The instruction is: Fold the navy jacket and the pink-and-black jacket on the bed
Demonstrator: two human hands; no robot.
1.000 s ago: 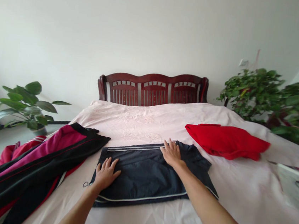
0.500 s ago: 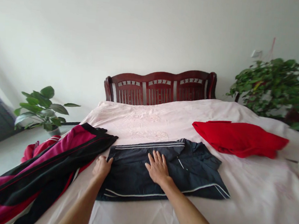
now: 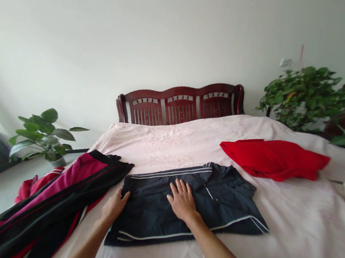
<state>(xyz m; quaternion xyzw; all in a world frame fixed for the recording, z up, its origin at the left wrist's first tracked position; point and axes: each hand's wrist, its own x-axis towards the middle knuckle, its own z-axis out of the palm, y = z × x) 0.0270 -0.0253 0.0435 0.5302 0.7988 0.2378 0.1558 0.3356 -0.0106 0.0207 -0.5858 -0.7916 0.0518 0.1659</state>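
A folded navy garment with white piping [image 3: 151, 217] lies spread across the bed in front of me. My left hand [image 3: 115, 206] is at its left side, thumb on top and fingers curled at the edge, partly hidden. Flat on the middle of the cloth rests my right hand [image 3: 182, 200], its fingers spread. Close beside my left hand, black and magenta clothes [image 3: 70, 188] lie in a long heap down the bed's left side. A bundled red garment [image 3: 276, 158] sits farther back to the right, apart from both hands.
The pale pink sheet [image 3: 291, 231] covers the bed under the clothes. Behind it stands a dark red wooden backrest [image 3: 181, 103] against the wall. Leafy plants stand at the left [image 3: 45, 134] and the right [image 3: 302, 97].
My view has tilted slightly. The navy garment's lower left corner sits farther left and nearer to me. Both hands keep much the same hold and place on the cloth.
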